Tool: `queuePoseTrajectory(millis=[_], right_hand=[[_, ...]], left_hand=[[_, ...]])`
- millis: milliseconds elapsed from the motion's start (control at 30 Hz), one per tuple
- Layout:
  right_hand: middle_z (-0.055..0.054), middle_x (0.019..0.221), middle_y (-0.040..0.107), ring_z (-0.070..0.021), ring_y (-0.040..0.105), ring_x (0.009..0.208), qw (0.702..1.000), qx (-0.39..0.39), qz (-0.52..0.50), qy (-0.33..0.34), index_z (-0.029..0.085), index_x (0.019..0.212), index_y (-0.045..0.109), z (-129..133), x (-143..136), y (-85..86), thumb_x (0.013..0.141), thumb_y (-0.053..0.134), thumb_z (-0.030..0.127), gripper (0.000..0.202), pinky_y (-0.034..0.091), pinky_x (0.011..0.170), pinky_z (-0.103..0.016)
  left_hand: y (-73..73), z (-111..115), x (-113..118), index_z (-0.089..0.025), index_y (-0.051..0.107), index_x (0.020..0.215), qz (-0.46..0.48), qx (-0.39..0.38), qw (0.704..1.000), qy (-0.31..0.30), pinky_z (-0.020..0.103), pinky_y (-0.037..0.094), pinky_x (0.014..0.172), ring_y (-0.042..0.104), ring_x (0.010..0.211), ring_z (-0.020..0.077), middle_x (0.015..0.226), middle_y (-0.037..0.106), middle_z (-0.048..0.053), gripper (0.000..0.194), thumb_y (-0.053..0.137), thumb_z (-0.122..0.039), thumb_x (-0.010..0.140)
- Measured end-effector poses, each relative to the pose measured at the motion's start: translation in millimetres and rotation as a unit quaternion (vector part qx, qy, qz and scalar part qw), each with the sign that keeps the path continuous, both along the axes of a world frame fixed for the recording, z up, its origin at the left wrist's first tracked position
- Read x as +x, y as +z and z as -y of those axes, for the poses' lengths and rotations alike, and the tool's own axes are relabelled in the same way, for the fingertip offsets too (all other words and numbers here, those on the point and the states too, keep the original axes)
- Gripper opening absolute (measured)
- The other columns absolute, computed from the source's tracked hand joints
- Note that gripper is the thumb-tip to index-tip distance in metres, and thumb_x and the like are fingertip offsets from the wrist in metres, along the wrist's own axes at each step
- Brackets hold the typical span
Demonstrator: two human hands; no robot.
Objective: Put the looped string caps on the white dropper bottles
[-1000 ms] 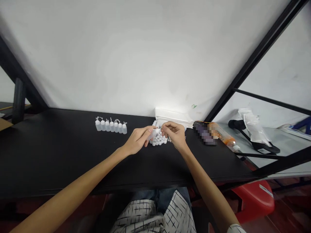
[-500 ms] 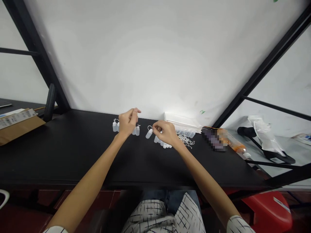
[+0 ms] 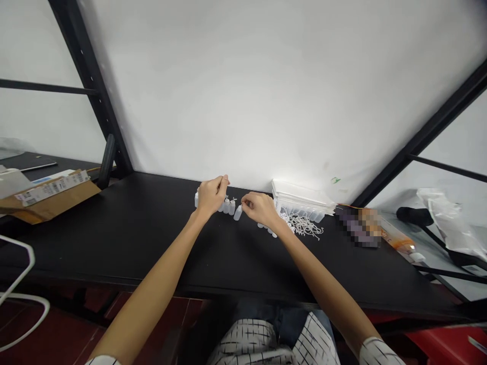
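Observation:
My right hand (image 3: 261, 207) pinches the top of a small translucent plastic bottle (image 3: 238, 213), which leans slightly beside the fingertips. My left hand (image 3: 212, 195) is closed with its fingers pressed together; whatever may be in them is hidden. Behind and around the left hand stand small bottles with white string loops, among them one bottle (image 3: 232, 207) to its right and another (image 3: 197, 199) partly covered on its left. Under my right wrist lie several more bottles (image 3: 274, 233), mostly hidden. Just right of that wrist is a pile of white strings (image 3: 304, 225).
A stack of white sheets or bags (image 3: 302, 195) rests against the wall, with bottles along its front. Farther right are a blurred purple item (image 3: 355, 226) and an orange-labelled bottle (image 3: 399, 242). A cardboard box (image 3: 57, 197) lies left on the black table (image 3: 125, 233).
The camera view has turned a little left, so everything appears farther right. The small bottle now sits closer to the standing row. My left hand's fingers look more drawn together.

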State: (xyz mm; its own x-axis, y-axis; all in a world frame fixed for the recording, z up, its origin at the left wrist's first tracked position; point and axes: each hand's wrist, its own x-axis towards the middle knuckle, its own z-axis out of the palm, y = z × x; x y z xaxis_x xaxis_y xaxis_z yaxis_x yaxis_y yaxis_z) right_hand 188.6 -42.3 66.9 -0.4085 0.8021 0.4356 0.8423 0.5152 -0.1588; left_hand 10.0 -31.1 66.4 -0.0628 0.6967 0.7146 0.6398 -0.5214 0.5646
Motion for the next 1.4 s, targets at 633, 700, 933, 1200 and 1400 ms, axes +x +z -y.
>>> queuePoseTrajectory(millis=[633,700,933,1200,1400], right_hand=[[-0.003,0.092,0.072,-0.016,0.061,0.072,1.0,0.028,-0.012,0.003,0.021,0.091,0.073,-7.0,-1.5,-8.7,0.086,0.05,0.019,0.023,0.031,0.059,-0.026],[-0.003,0.093,0.072,-0.0156,0.061,0.073,0.999,0.03,-0.013,0.004,0.021,0.092,0.073,-6.0,-2.2,-8.7,0.086,0.05,0.019,0.024,0.032,0.059,-0.026],[-0.003,0.098,0.072,-0.0161,0.063,0.077,1.0,0.027,-0.002,-0.002,0.022,0.097,0.073,-5.4,-3.9,-9.0,0.09,0.049,0.021,0.025,0.034,0.06,-0.026],[-0.003,0.1,0.072,-0.0159,0.063,0.078,1.0,0.022,-0.005,-0.004,0.023,0.099,0.073,-8.5,-2.5,-11.2,0.09,0.049,0.021,0.025,0.037,0.063,-0.026],[-0.002,0.102,0.072,-0.0172,0.065,0.084,1.0,0.022,-0.01,0.003,0.023,0.1,0.073,-9.0,-1.6,-12.7,0.093,0.048,0.022,0.026,0.038,0.065,-0.026]], left_hand=[[0.1,-0.9,2.0,-0.015,0.07,0.072,-0.031,-0.011,0.999,-0.002,0.025,0.037,0.059,0.053,0.05,0.0134,0.053,0.059,0.002,0.046,0.037,-0.037,0.096],[0.0,-1.0,2.0,-0.015,0.07,0.072,-0.037,-0.011,0.999,-0.001,0.026,0.036,0.058,0.053,0.05,0.0136,0.053,0.059,0.002,0.046,0.038,-0.037,0.096],[0.0,-1.6,1.6,-0.014,0.071,0.072,-0.038,-0.014,0.999,-0.002,0.025,0.036,0.058,0.054,0.05,0.0138,0.052,0.06,0.002,0.046,0.039,-0.037,0.095],[-0.3,-1.7,1.7,-0.014,0.071,0.073,-0.043,-0.023,0.999,0.002,0.025,0.036,0.058,0.055,0.05,0.0133,0.053,0.061,0.002,0.046,0.039,-0.037,0.095],[1.3,0.0,2.1,-0.014,0.072,0.072,-0.046,-0.023,0.999,0.003,0.025,0.037,0.058,0.054,0.05,0.0133,0.053,0.062,0.002,0.046,0.038,-0.037,0.095]])
